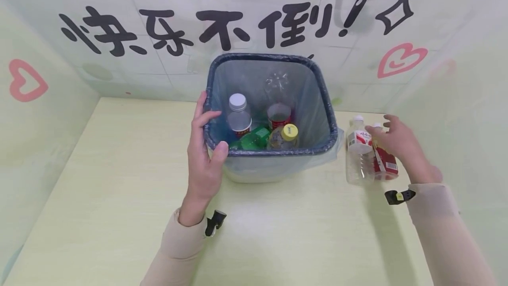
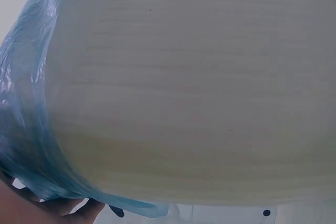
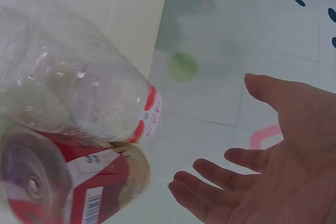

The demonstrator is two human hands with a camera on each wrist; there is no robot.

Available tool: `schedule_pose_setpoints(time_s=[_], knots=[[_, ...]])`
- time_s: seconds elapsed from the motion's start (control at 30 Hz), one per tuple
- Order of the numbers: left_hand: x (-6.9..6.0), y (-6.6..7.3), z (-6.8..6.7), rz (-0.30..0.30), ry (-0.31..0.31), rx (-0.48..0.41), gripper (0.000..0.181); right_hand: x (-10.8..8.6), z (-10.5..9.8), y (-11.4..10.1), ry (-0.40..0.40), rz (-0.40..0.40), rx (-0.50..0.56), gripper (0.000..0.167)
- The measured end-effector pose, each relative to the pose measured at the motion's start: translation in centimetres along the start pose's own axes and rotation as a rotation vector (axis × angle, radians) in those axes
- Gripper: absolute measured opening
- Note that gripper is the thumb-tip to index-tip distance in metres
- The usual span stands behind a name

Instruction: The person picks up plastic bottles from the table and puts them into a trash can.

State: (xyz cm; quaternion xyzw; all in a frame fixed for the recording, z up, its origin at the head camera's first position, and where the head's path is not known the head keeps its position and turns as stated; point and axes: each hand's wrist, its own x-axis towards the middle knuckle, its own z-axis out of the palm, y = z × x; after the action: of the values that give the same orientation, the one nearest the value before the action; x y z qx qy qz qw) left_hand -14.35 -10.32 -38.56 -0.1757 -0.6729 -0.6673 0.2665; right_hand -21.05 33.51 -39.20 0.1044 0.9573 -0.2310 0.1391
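Observation:
A bin with a dark rim [image 1: 270, 152] and a bluish liner stands at the middle; inside lie a white-capped bottle [image 1: 239, 118], a green bottle [image 1: 250, 141], a yellow-capped bottle [image 1: 283, 138] and a clear bottle [image 1: 279, 89]. The left hand [image 1: 204, 158] grips the bin's left rim, thumb on the front corner; the left wrist view shows the bin's side [image 2: 189, 87] and part of the hand [image 2: 47, 208]. The right hand [image 1: 405, 147], [image 3: 283, 156] is open over two bottles lying side by side, one clear [image 1: 360, 162], [image 3: 79, 77], one red-labelled [image 1: 386, 164], [image 3: 100, 177].
The bin and bottles are on a pale table [image 1: 119, 167]. Behind stands a wall [image 1: 158, 74] with black lettering and pink hearts; side walls rise left and right. Liner plastic [image 1: 329, 153] sticks out at the bin's right.

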Motion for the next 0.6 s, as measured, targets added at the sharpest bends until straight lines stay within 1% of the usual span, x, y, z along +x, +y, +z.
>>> schedule_pose_setpoints(time_s=[0.17, 0.37, 0.6], knots=[[0.0, 0.0, 0.0, -0.001, -0.006, 0.003, 0.072, 0.1, 0.7, 0.4, -0.028, -0.002, -0.022, 0.099], [0.0, 0.0, -0.1, 0.002, -0.004, 0.000, 0.073, 0.2, 1.3, 0.8, -0.052, -0.035, -0.018, 0.096], [0.0, 0.1, -0.1, -0.005, -0.005, -0.003, 0.073, 0.5, 2.3, 0.4, -0.093, -0.046, -0.038, 0.092]])
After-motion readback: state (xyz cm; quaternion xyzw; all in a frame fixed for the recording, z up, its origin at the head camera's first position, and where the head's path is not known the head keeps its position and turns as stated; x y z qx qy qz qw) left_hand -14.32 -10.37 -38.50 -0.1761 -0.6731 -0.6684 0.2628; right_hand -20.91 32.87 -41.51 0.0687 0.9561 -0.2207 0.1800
